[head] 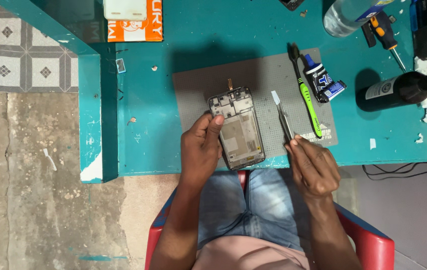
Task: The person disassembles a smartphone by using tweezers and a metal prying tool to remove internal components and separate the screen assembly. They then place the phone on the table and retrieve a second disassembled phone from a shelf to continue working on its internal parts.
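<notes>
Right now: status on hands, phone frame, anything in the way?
Left hand grips phone frame by its left edge, flat on grey mat. Right hand holds tweezers, tip off the frame. Toothbrush and glue tube lie clear.

On the table's near edge lies a mat (263, 75); on it, a phone frame (238, 131) left, tweezers (284, 120) and toothbrush (306, 97) right.

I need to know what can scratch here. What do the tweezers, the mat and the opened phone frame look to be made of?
Tweezers in the right hand: bare metal, judging by the thin grey shine. Mat: probably soft rubber or silicone, matte grey with a fine dotted grid. Phone frame, steadied by the left hand: dark rim, likely plastic or metal, around a dull tan, metallic-looking plate.
</notes>
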